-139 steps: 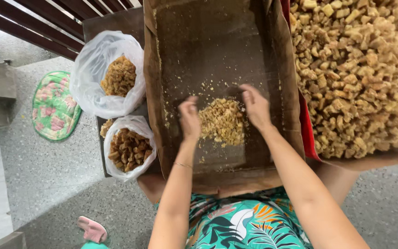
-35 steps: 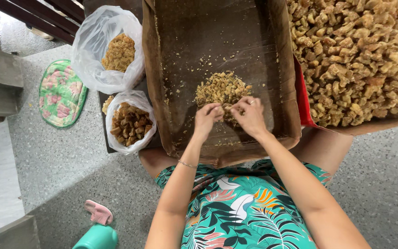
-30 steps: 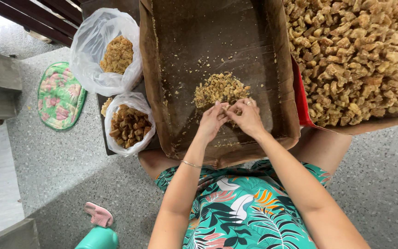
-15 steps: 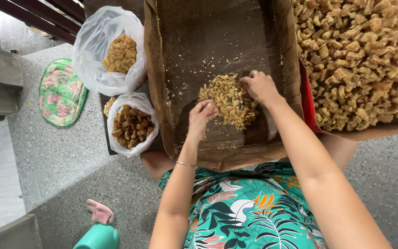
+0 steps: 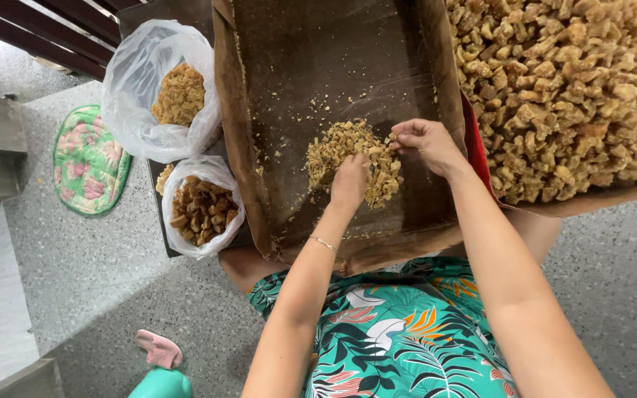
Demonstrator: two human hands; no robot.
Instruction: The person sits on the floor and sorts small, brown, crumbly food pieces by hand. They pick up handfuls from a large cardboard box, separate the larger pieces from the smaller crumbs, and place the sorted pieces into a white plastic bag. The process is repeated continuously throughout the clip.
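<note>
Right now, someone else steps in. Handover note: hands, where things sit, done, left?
Left hand: fingers down in the small pile, grip hidden.
Right hand: at the pile's right edge, fingertips pinched; contents not visible.
Pile lies mid-tray in the brown tray on the lap.
Done: two bags at left hold pieces, a pale batch and a darker batch.
Left: this pile, plus the big heap at right.

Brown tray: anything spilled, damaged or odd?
Nothing damaged. Loose crumbs lie scattered over the brown tray floor, away from the small pile of pieces that the left hand and right hand touch. All stay inside its walls.
</note>
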